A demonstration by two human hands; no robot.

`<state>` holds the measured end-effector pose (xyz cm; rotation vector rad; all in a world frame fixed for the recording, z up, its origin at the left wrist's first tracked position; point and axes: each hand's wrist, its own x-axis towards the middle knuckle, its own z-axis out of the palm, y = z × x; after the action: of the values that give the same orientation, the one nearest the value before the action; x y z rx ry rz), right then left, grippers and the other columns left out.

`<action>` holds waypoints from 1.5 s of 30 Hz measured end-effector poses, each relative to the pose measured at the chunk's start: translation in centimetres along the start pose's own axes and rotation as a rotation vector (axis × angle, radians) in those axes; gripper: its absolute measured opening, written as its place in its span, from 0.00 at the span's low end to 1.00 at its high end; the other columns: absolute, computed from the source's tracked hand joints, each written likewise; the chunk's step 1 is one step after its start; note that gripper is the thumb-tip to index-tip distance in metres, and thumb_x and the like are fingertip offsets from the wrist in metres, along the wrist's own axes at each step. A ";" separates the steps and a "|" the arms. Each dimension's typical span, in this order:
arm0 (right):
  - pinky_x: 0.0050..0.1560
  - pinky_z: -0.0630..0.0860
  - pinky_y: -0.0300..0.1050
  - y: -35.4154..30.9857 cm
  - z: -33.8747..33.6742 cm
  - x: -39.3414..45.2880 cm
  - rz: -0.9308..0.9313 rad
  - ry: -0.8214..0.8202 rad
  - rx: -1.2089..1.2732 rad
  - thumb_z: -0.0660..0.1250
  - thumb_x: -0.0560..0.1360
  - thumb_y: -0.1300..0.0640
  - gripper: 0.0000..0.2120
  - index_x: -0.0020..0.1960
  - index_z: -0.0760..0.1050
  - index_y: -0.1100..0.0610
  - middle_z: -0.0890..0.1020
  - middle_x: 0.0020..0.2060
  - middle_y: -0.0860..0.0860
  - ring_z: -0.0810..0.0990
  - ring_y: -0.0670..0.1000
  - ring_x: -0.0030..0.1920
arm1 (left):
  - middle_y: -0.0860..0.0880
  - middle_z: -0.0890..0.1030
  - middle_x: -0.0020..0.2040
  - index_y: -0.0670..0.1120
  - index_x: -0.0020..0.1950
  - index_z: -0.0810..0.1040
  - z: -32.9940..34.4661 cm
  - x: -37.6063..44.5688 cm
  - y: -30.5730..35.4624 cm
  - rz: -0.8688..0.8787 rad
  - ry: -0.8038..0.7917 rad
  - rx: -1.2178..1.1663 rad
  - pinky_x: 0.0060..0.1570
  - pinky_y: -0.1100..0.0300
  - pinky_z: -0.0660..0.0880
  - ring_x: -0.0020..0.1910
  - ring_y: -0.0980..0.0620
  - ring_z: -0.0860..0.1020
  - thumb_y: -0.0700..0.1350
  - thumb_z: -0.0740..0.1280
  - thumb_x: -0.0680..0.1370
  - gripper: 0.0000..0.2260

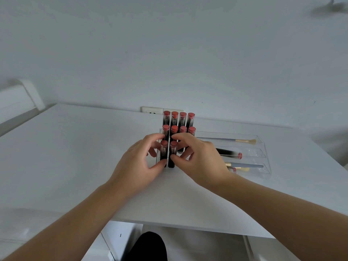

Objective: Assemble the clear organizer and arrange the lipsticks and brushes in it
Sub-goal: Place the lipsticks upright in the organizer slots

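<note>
Your left hand (140,160) pinches the front-left lipstick (163,153), your right hand (197,159) pinches the one beside it (172,154). Both stand upright in the clear organizer (160,132) mid-bench (75,157); brushes (244,141) lie in the tray (263,147) just right.

10 lipsticks (174,129) stand in the organizer (159,157), left of the tray (263,146).

Both forearms bare to the frame edge, no sleeves. Both hands (143,159) bare. Dark garment (148,247) at near centre.
</note>
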<state>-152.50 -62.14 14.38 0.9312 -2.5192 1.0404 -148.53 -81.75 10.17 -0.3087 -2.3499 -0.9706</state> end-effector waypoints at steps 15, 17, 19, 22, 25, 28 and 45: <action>0.33 0.69 0.39 2.7 -9.1 1.0 0.046 -0.449 -0.319 0.68 0.77 0.50 0.06 0.46 0.77 0.38 0.80 0.36 0.35 0.77 0.39 0.35 | 0.62 0.75 0.50 0.61 0.57 0.68 -0.1 -0.1 0.1 -0.022 0.029 -0.034 0.43 0.62 0.71 0.47 0.56 0.76 0.49 0.78 0.70 0.24; 0.34 0.67 0.37 3.0 -10.1 1.4 0.044 -0.582 -0.405 0.67 0.78 0.47 0.05 0.49 0.79 0.36 0.79 0.37 0.32 0.76 0.33 0.38 | 0.60 0.74 0.47 0.60 0.53 0.67 -0.2 0.0 0.2 -0.054 0.055 -0.043 0.40 0.62 0.70 0.45 0.57 0.75 0.53 0.77 0.68 0.22; 0.37 0.65 0.36 3.0 -10.5 1.7 0.025 -0.657 -0.467 0.65 0.80 0.46 0.07 0.55 0.79 0.36 0.76 0.38 0.25 0.73 0.28 0.42 | 0.58 0.74 0.47 0.58 0.51 0.67 -0.3 0.1 0.2 -0.116 0.051 -0.057 0.40 0.62 0.69 0.45 0.58 0.74 0.57 0.77 0.66 0.22; 0.39 0.66 0.32 2.4 -10.5 2.1 -0.010 -0.743 -0.535 0.63 0.82 0.48 0.13 0.62 0.77 0.32 0.71 0.34 0.18 0.74 0.32 0.40 | 0.59 0.74 0.51 0.57 0.54 0.68 -0.5 0.6 0.1 -0.276 -0.006 -0.095 0.42 0.62 0.69 0.47 0.60 0.74 0.65 0.76 0.61 0.29; 0.39 0.65 0.30 1.9 -10.3 2.3 -0.041 -0.792 -0.558 0.62 0.83 0.51 0.17 0.65 0.75 0.30 0.74 0.32 0.22 0.71 0.23 0.38 | 0.60 0.74 0.62 0.55 0.66 0.68 -0.6 1.1 -0.1 -0.396 -0.087 -0.164 0.49 0.63 0.70 0.57 0.60 0.75 0.70 0.75 0.55 0.44; 0.41 0.69 0.32 1.5 -10.0 2.5 -0.056 -0.844 -0.591 0.60 0.84 0.51 0.18 0.66 0.74 0.30 0.77 0.37 0.33 0.71 0.24 0.35 | 0.63 0.69 0.72 0.57 0.77 0.61 -0.7 1.5 -0.2 -0.427 -0.202 -0.194 0.59 0.60 0.69 0.67 0.63 0.70 0.74 0.76 0.52 0.57; 0.53 0.78 0.49 2.7 -10.3 2.4 -0.022 -0.972 -0.696 0.57 0.82 0.49 0.15 0.61 0.74 0.32 0.84 0.45 0.43 0.82 0.47 0.51 | 0.63 0.74 0.72 0.63 0.77 0.63 -1.1 2.2 0.5 -0.339 -0.425 -0.032 0.75 0.44 0.61 0.73 0.53 0.69 0.75 0.71 0.58 0.49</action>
<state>-156.16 -54.57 21.32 1.4070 -3.1722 -0.4851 -149.65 -82.14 12.39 -0.1389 -2.8399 -1.1955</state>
